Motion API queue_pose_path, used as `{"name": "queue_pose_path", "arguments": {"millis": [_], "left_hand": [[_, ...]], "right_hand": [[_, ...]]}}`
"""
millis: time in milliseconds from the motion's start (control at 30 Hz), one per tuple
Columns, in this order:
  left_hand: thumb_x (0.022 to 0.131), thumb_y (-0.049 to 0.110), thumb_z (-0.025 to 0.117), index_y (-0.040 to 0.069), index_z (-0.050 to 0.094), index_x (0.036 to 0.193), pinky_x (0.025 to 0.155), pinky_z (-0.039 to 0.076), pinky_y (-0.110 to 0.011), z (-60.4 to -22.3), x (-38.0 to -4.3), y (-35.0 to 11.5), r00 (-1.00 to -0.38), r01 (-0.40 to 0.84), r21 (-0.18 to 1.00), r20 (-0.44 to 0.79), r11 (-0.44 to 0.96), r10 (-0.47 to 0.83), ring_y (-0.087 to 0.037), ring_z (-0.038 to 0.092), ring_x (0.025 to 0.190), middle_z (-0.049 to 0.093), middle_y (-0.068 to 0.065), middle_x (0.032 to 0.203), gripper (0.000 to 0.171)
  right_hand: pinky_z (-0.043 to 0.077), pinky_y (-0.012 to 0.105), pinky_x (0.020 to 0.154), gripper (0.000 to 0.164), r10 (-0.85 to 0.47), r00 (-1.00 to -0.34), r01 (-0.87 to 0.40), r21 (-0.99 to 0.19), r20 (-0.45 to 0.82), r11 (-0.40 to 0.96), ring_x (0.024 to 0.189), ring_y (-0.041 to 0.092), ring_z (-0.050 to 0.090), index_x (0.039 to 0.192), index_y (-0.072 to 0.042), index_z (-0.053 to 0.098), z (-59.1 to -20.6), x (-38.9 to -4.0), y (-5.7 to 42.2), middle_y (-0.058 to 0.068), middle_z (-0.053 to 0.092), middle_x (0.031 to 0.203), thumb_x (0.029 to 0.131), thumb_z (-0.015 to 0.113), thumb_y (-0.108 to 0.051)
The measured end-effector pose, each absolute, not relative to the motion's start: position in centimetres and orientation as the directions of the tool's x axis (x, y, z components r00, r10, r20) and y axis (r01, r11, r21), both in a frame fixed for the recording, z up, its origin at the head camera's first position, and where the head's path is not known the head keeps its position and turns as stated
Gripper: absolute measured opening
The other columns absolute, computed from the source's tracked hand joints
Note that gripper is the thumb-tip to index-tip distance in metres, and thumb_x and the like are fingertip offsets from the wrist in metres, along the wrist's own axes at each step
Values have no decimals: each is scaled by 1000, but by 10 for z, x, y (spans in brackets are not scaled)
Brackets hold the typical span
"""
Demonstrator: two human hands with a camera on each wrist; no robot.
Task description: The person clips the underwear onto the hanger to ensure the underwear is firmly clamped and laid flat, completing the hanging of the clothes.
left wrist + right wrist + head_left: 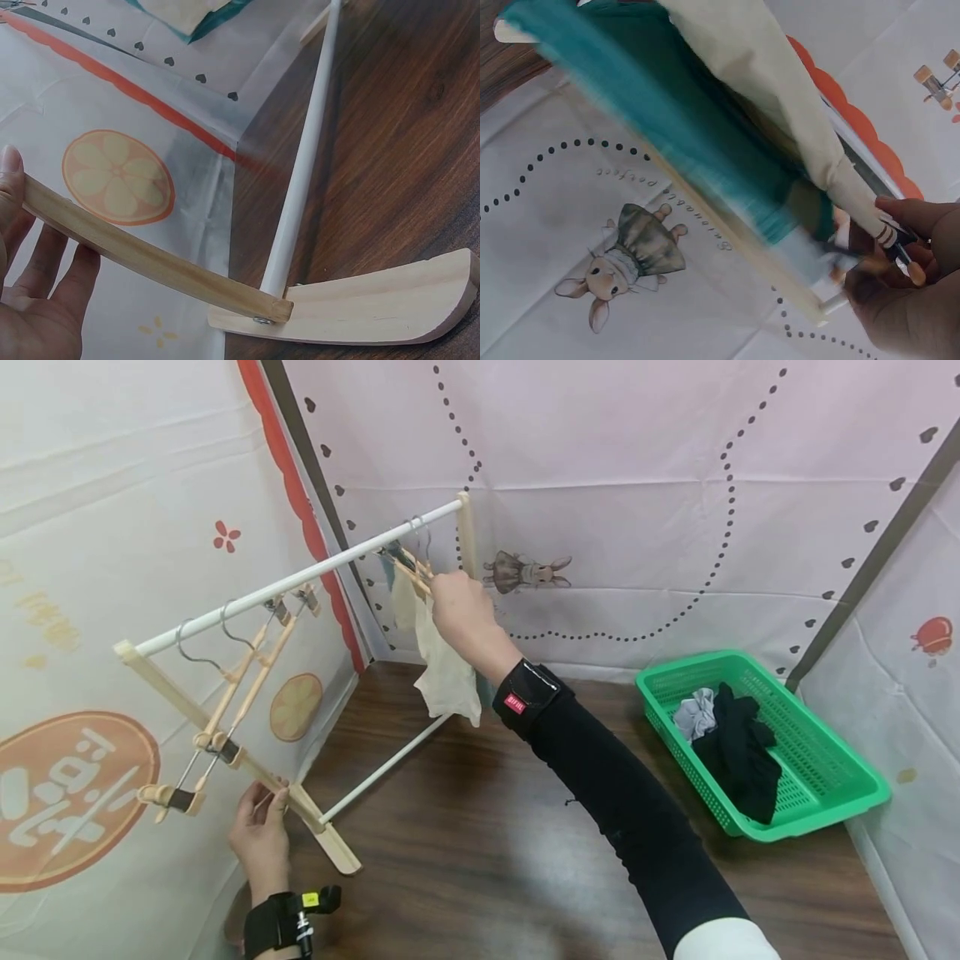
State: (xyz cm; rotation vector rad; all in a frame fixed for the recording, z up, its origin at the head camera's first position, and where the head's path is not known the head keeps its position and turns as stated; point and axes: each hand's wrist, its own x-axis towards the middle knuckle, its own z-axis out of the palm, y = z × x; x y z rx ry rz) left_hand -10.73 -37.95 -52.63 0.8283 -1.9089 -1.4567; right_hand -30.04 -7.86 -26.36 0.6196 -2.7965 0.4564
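My left hand (pixel 260 839) grips the wooden side post (pixel 150 259) of a small clothes rack low down, near its foot; the thumb and fingers lie either side of it. Under the far end of the white rail (pixel 300 578), my right hand (pixel 463 614) pinches the end of a wooden clip hanger (pixel 411 568). A cream cloth (pixel 442 664) hangs down from there. Close beside it hangs a teal cloth (pixel 652 97), mostly hidden behind the cream one in the head view. Fingers cover part of the hanger's clip.
Two bare clip hangers (pixel 251 672) hang at the rail's near end. A green basket (pixel 832 777) at the right holds a black cloth (pixel 738 752) and a grey cloth (pixel 696 714). Printed sheets (pixel 600 435) enclose the brown wood-grain surface (pixel 480 827).
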Motion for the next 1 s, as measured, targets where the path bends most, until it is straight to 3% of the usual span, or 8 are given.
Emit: {"name": "queue_pose_path", "arguments": {"millis": [133, 233, 400, 500, 633, 800, 900, 1000], "left_hand": [[94, 27, 72, 21, 62, 139, 100, 50, -20, -527, -109, -376, -624, -99, 981, 67, 165, -778, -11, 61, 120, 61, -3, 133, 47], [93, 29, 72, 21, 62, 139, 101, 50, -22, -527, -110, -373, -625, -92, 983, 65, 156, -778, -11, 61, 120, 61, -2, 132, 48], [94, 29, 72, 21, 62, 139, 103, 49, -23, -527, -109, -370, -620, -89, 985, 61, 148, -782, -13, 60, 122, 61, 3, 128, 47], [93, 27, 73, 20, 63, 138, 99, 49, -18, -527, -109, -370, -617, -61, 990, 65, 131, -784, -12, 60, 120, 61, 5, 124, 46], [93, 25, 73, 20, 64, 138, 95, 50, -14, -528, -109, -369, -620, -37, 992, 75, 125, -781, -10, 61, 118, 62, 4, 124, 46], [98, 27, 68, 18, 58, 143, 107, 46, -25, -528, -108, -361, -583, -53, 976, 143, 213, -800, -16, 58, 126, 59, -6, 138, 47], [100, 20, 65, 17, 51, 146, 111, 43, -28, -526, -110, -346, -513, -9, 967, 214, 254, -832, -18, 51, 131, 51, -7, 145, 49], [100, 9, 63, 14, 47, 142, 107, 42, -27, -524, -112, -323, -395, 89, 936, 346, 340, -851, -16, 47, 126, 46, 0, 138, 45]], "right_hand": [[55, 34, 88, 26, -437, -803, -557, -247, 406, 793, 108, 25, 64, 125, -7, 69, -270, -296, -66, 10, 67, 118, 103, 60, -17], [46, 36, 105, 35, -495, -682, -684, -230, 538, 692, 123, 29, 55, 135, -7, 63, -280, -286, -51, 12, 61, 131, 101, 64, -18], [31, 35, 119, 35, -495, -456, -828, -148, 740, 541, 133, 33, 47, 132, -3, 64, -312, -257, -17, 17, 59, 134, 97, 67, -9], [31, 35, 120, 34, -445, -401, -856, -154, 800, 493, 135, 34, 46, 128, -2, 66, -337, -241, 6, 18, 60, 134, 94, 69, -4], [40, 40, 114, 34, -385, -460, -840, -252, 800, 482, 129, 34, 51, 125, -2, 66, -377, -220, 42, 16, 61, 132, 91, 68, 1], [52, 43, 98, 36, -297, -673, -694, -438, 678, 572, 120, 27, 57, 126, -7, 68, -434, -189, 85, 9, 64, 127, 91, 67, 4], [54, 43, 92, 36, -263, -779, -583, -502, 570, 638, 116, 26, 59, 125, -10, 68, -466, -175, 108, 7, 65, 124, 92, 67, 4], [55, 46, 89, 34, -241, -844, -500, -536, 480, 680, 113, 27, 61, 123, -9, 69, -495, -162, 132, 8, 66, 121, 91, 67, 4]]}}
